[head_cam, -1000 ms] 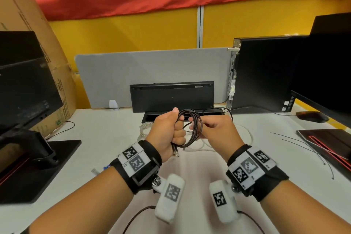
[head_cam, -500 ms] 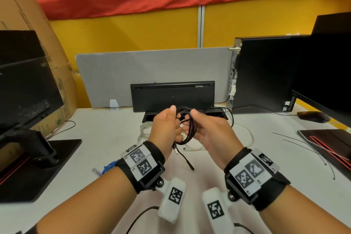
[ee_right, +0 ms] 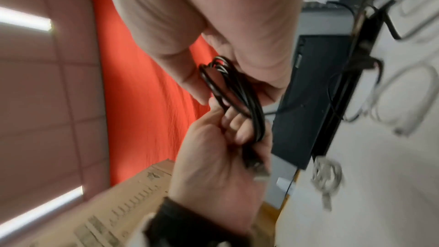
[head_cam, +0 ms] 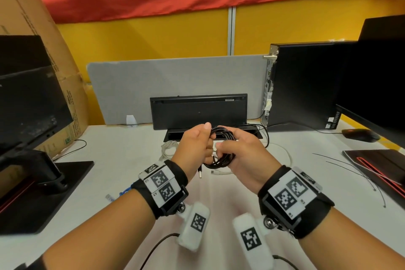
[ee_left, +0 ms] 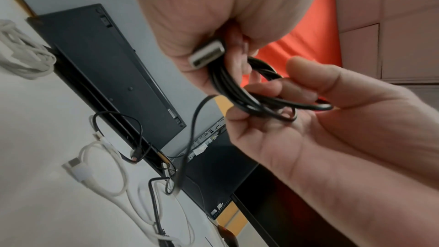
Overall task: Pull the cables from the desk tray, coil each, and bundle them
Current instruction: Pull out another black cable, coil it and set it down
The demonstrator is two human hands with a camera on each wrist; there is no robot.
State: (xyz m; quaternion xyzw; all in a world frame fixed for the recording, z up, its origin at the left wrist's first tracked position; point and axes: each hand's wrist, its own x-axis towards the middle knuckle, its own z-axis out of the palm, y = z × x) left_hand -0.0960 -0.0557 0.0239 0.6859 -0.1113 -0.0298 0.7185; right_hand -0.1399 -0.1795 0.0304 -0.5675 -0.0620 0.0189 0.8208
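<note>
A black cable (head_cam: pixel 221 156) is wound into a small coil, held above the desk between both hands. My left hand (head_cam: pixel 207 138) grips the coil's left side in a fist, and a USB plug (head_cam: pixel 199 174) pokes out below it. The plug (ee_left: pixel 206 55) shows silver in the left wrist view. My right hand (head_cam: pixel 223 144) curls over the coil's right side, thumb and fingers pinching the strands (ee_left: pixel 273 100). A loose black strand (ee_left: pixel 192 138) drops from the coil towards the desk. The desk tray (head_cam: pixel 198 113) stands open just behind the hands.
White cables lie on the desk: a coil (head_cam: pixel 168 147) at the left and a loop (head_cam: pixel 286 153) at the right. A short black cable (head_cam: pixel 266 136) comes out of the tray slot. A monitor base (head_cam: pixel 32 193) stands at the left, a PC tower (head_cam: pixel 306 85) and a mouse (head_cam: pixel 360 135) at the right.
The tail that dangled below the coil half a second ago no longer shows in the head view. My right hand has closed over the coil's right side. The left hand's grip is unchanged.
</note>
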